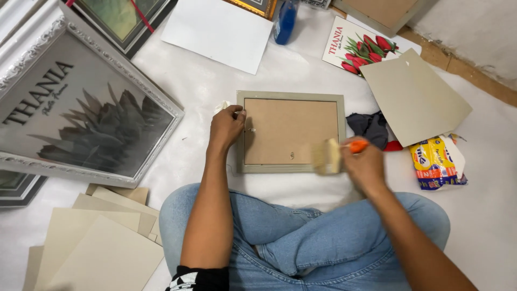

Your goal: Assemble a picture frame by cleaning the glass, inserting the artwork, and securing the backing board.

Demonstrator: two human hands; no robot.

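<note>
A small picture frame (291, 132) lies face down, long axis sideways, before the crossed legs. The left hand (226, 126) pinches its left edge; the right hand (365, 166) grips a brush (329, 155) at its lower right corner.

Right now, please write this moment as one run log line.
left hand: holds edge of face-down grey picture frame | right hand: grips orange-handled brush, bristles on frame's brown backing board

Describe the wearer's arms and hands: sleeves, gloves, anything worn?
Both forearms are bare down to the left hand and right hand: no gloves, watch or rings visible. A black sleeve with white markings shows at the left upper arm.
</note>
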